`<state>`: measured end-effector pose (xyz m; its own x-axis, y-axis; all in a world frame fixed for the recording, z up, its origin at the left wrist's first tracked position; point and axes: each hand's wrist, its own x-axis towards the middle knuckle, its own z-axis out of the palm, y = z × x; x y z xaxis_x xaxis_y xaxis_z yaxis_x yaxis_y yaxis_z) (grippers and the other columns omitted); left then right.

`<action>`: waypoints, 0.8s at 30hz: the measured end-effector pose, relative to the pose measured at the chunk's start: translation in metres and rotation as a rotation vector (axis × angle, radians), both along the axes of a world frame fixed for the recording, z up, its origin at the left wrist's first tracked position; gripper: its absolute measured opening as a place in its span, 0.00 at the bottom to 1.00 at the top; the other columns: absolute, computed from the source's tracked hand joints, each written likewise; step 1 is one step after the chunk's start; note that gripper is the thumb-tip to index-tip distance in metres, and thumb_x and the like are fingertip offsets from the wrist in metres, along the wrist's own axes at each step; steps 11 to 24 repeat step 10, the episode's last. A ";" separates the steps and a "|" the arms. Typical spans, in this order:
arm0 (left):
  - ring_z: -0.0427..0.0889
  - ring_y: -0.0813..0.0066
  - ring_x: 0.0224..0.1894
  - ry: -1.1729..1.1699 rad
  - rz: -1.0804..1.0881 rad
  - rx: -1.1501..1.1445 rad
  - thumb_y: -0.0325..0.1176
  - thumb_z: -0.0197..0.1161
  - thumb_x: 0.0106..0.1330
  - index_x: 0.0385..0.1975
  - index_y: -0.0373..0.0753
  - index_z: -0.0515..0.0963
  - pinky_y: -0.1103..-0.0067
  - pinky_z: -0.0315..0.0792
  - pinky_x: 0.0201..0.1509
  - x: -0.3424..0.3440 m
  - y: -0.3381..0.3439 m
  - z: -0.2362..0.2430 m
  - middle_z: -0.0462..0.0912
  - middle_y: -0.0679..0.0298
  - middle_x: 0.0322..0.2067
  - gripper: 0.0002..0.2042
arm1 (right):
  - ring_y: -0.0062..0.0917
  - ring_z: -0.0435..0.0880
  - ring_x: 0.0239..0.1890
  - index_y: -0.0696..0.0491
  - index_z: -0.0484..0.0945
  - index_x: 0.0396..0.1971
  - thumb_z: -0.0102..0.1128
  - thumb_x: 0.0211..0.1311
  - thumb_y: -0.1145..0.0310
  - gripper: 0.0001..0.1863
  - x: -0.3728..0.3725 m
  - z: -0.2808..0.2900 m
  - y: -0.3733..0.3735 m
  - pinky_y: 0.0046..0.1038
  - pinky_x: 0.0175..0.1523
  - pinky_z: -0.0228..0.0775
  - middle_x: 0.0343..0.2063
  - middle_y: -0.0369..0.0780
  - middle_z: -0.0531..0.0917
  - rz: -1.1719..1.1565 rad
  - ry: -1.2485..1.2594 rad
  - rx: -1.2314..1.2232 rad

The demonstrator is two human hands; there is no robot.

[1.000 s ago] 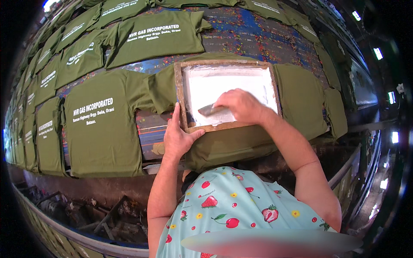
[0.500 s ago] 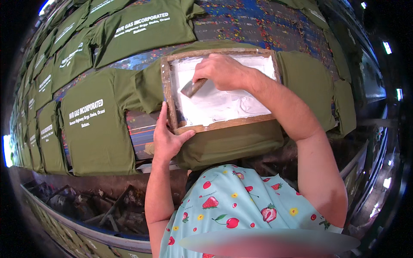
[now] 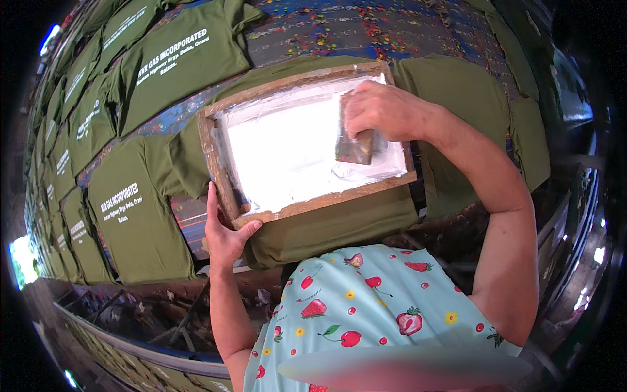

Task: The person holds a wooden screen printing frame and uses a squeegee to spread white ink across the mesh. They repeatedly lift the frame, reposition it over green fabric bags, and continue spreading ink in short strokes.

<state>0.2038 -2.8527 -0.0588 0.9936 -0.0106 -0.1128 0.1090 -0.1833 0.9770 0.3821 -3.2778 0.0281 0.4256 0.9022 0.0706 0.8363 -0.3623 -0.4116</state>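
Observation:
A wooden screen-printing frame [image 3: 313, 200] lies on a green T-shirt [image 3: 326, 225], its mesh [image 3: 281, 150] coated with white ink. My left hand [image 3: 225, 238] holds the frame's near-left corner, fingers along the left side and thumb on the front bar. Inside the frame, toward its right end, my right hand [image 3: 382, 111] is closed round a squeegee [image 3: 354, 147]. The squeegee's worn, stained blade stands on the inked mesh. Thicker smears of ink lie to the right of the blade. My right palm and fingers hide part of the squeegee.
Several green T-shirts with white print [image 3: 134, 209] lie in rows to the left. Plain green shirts [image 3: 457, 111] lie to the right. The table surface [image 3: 307, 32] is dark and speckled with paint. Below its near edge is a metal framework [image 3: 176, 320].
My right hand has drawn the squeegee from the frame's left part to its right end. My left hand stays at the corner. The whole view has shifted and tilted slightly.

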 end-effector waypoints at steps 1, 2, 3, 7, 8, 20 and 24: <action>0.76 0.63 0.70 0.004 0.002 -0.016 0.23 0.90 0.51 0.87 0.36 0.49 0.68 0.70 0.78 0.000 -0.001 0.000 0.74 0.51 0.73 0.64 | 0.31 0.88 0.55 0.48 0.87 0.35 0.66 0.54 0.83 0.12 -0.008 0.000 -0.013 0.39 0.65 0.74 0.43 0.34 0.91 -0.040 0.005 -0.004; 0.76 0.62 0.71 0.007 0.000 -0.052 0.23 0.89 0.51 0.87 0.36 0.49 0.68 0.69 0.79 -0.001 -0.002 0.000 0.74 0.52 0.73 0.64 | 0.31 0.88 0.55 0.48 0.88 0.36 0.65 0.55 0.82 0.12 -0.019 -0.003 -0.021 0.39 0.64 0.74 0.43 0.35 0.91 -0.095 -0.018 0.022; 0.76 0.62 0.71 -0.007 -0.013 -0.033 0.23 0.89 0.51 0.87 0.37 0.48 0.68 0.69 0.79 -0.001 -0.001 0.000 0.73 0.52 0.73 0.65 | 0.31 0.88 0.54 0.49 0.88 0.37 0.65 0.56 0.81 0.12 -0.031 -0.006 -0.027 0.39 0.63 0.75 0.44 0.35 0.91 -0.150 -0.038 0.044; 0.75 0.62 0.72 -0.010 -0.034 0.030 0.24 0.90 0.52 0.87 0.37 0.48 0.68 0.68 0.79 -0.002 -0.001 0.004 0.72 0.52 0.74 0.65 | 0.32 0.89 0.54 0.50 0.89 0.42 0.62 0.57 0.80 0.15 -0.094 -0.022 -0.023 0.39 0.59 0.78 0.45 0.36 0.91 -0.385 -0.115 0.118; 0.75 0.62 0.72 -0.016 -0.038 0.047 0.24 0.89 0.53 0.87 0.37 0.48 0.68 0.68 0.80 -0.002 -0.001 0.005 0.71 0.52 0.75 0.64 | 0.32 0.89 0.54 0.50 0.89 0.42 0.61 0.57 0.81 0.15 -0.109 -0.025 -0.018 0.39 0.58 0.78 0.44 0.36 0.91 -0.445 -0.129 0.142; 0.74 0.62 0.72 -0.031 -0.052 0.062 0.24 0.89 0.53 0.87 0.38 0.48 0.68 0.68 0.80 -0.003 0.000 0.008 0.71 0.52 0.75 0.64 | 0.33 0.89 0.54 0.50 0.90 0.44 0.61 0.58 0.80 0.16 -0.135 -0.030 -0.008 0.40 0.57 0.78 0.46 0.37 0.91 -0.539 -0.156 0.120; 0.74 0.62 0.72 -0.031 -0.052 0.062 0.24 0.89 0.53 0.87 0.38 0.48 0.68 0.68 0.80 -0.003 0.000 0.008 0.71 0.52 0.75 0.64 | 0.33 0.89 0.54 0.50 0.90 0.44 0.61 0.58 0.80 0.16 -0.135 -0.030 -0.008 0.40 0.57 0.78 0.46 0.37 0.91 -0.539 -0.156 0.120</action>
